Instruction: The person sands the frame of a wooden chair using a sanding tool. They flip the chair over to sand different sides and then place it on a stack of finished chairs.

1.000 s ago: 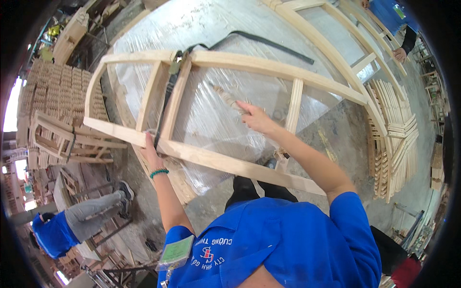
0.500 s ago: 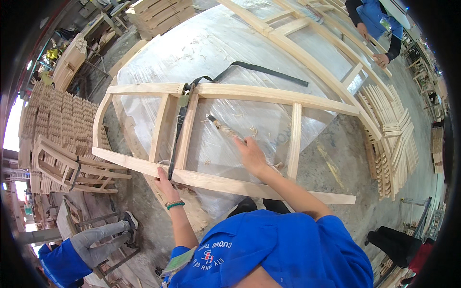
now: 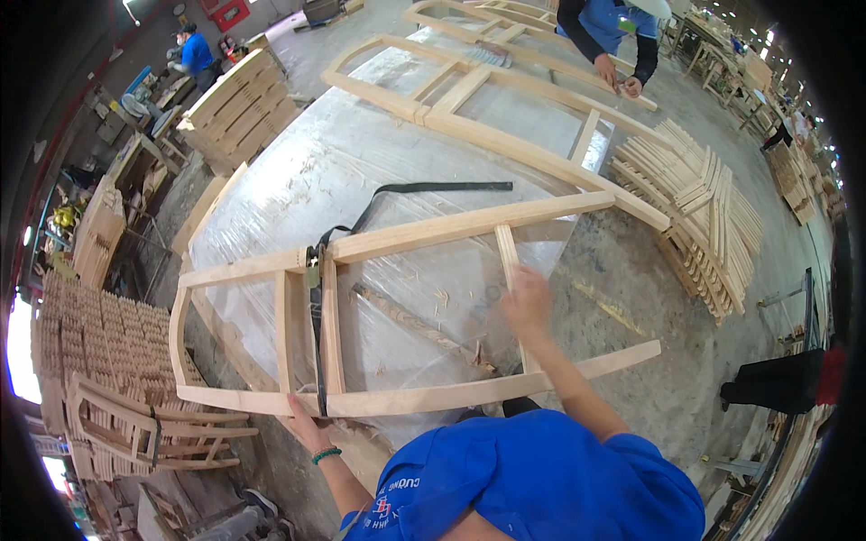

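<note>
A pale wooden frame (image 3: 469, 394) with curved rails and crossbars lies in front of me. My left hand (image 3: 308, 426) grips its near rail, left of the strap; some fingers are hidden beneath. A black ratchet strap (image 3: 317, 338) with a metal buckle (image 3: 313, 259) runs across the frame, its loose tail trailing beyond the far rail. My right hand (image 3: 528, 307), smeared by motion, is at the right crossbar (image 3: 507, 245); whether it holds the bar cannot be seen. Inside the frame, a long stick-like tool (image 3: 415, 317) with a frayed near end lies on the plastic-covered surface (image 3: 298, 194).
Another wooden frame (image 3: 532, 140) lies beyond mine. A co-worker in blue (image 3: 600, 36) has both hands at a far frame. Curved wooden parts are stacked on the right (image 3: 713, 212) and left (image 3: 99, 334). Boards (image 3: 239, 108) are piled at the far left. Shavings lie about.
My right hand has let go of the stick-like tool and moved right to the crossbar. The frame's left end has come nearer and its right end has swung away. My left hand stays on the rail.
</note>
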`<state>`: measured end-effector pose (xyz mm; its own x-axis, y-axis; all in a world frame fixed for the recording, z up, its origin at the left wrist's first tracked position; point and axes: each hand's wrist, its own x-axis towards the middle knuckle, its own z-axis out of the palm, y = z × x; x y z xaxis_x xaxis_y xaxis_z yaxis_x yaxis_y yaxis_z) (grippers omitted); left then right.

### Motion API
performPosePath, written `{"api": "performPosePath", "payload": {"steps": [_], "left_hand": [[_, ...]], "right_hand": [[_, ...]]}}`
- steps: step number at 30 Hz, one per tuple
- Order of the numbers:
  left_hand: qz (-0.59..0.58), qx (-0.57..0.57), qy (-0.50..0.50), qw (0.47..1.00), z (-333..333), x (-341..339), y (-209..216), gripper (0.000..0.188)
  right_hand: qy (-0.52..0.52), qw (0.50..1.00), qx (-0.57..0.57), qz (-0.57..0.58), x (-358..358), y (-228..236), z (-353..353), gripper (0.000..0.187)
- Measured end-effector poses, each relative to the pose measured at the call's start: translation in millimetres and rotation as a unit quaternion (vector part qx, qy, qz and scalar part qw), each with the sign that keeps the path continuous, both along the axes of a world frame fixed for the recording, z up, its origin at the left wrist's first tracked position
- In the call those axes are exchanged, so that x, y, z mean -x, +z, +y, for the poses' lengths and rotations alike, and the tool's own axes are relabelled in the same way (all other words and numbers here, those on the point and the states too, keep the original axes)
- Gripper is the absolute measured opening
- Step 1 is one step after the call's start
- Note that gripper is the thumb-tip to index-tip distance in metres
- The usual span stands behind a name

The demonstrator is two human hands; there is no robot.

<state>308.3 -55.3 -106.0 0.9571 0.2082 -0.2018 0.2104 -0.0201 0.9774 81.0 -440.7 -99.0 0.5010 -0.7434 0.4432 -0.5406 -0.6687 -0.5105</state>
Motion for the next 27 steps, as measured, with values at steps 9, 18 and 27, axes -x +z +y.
{"api": "performPosePath", "payload": {"steps": [9, 18, 27], "left_hand": [[0.101, 0.065, -0.032, 0.992, 11, -9, 4, 0.038], [0.057, 0.069, -0.040, 0.995, -25, 27, 33, 0.034], [-0.039, 0.064, -0.251, 0.965, -267, -30, 84, 0.028]], "right_hand": [[-0.033, 0.720, -0.669, -0.181, 21, 1, -35, 0.035], [-0.079, 0.735, -0.628, -0.243, 92, 99, -63, 0.029], [-0.141, 0.666, -0.626, -0.380, 161, 103, -207, 0.032]]}}
